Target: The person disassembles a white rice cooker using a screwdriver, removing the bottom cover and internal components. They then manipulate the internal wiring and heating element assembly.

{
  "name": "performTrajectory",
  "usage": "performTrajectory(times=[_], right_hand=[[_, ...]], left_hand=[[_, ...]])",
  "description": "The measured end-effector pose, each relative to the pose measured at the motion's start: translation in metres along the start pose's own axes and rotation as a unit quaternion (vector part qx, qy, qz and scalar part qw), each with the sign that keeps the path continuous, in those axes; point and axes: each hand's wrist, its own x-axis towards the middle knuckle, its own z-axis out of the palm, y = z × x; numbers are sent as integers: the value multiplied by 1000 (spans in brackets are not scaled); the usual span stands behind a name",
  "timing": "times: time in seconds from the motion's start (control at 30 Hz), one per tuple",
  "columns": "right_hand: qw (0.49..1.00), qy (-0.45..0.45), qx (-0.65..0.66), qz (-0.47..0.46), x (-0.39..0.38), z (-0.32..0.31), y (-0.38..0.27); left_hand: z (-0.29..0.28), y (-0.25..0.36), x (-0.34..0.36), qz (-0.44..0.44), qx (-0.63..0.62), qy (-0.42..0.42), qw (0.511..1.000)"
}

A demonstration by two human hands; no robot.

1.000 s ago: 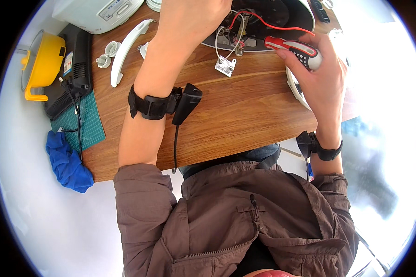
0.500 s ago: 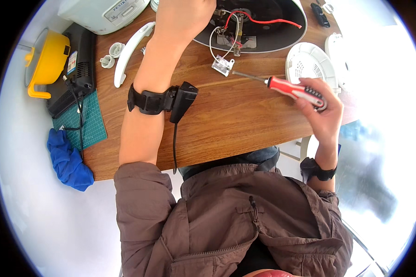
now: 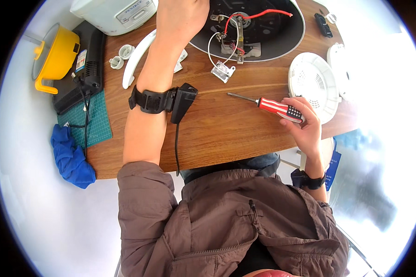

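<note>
My left hand (image 3: pixel 182 16) reaches to the top edge beside a dark oval appliance housing (image 3: pixel 282 39); its fingertips are out of sight. Inside the housing are metal brackets and red and white wires (image 3: pixel 269 11). A small silver component (image 3: pixel 222 71) hangs on white wires onto the wooden table. My right hand (image 3: pixel 302 122) grips a screwdriver with a red, white and black handle (image 3: pixel 275 106), low over the table, its shaft pointing left. A round white perforated plastic cover (image 3: pixel 312 74) lies just above that hand, with another white part (image 3: pixel 337 64) behind it.
Around the table (image 3: pixel 212 138) are a white appliance (image 3: pixel 101 14), yellow pot (image 3: pixel 55 55), black device (image 3: pixel 90 64), green mat (image 3: pixel 99 120), blue cloth (image 3: pixel 71 161), white handle (image 3: pixel 136 60), small white caps (image 3: pixel 120 57) and a black part (image 3: pixel 323 26).
My right hand and screwdriver have moved away from the housing, down toward the table's front right. My left hand has shifted slightly left. The white cover has come into fuller view.
</note>
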Motion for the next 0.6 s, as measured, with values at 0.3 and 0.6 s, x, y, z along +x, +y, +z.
performTrajectory(times=[0.3,0.6], right_hand=[[992,8,-84,-97,5,6,-9],[957,159,4,-241,11,-6,-45]], left_hand=[[-5,0,-2,-59,-10,2,998],[5,2,-3,-40,-23,-16,999]])
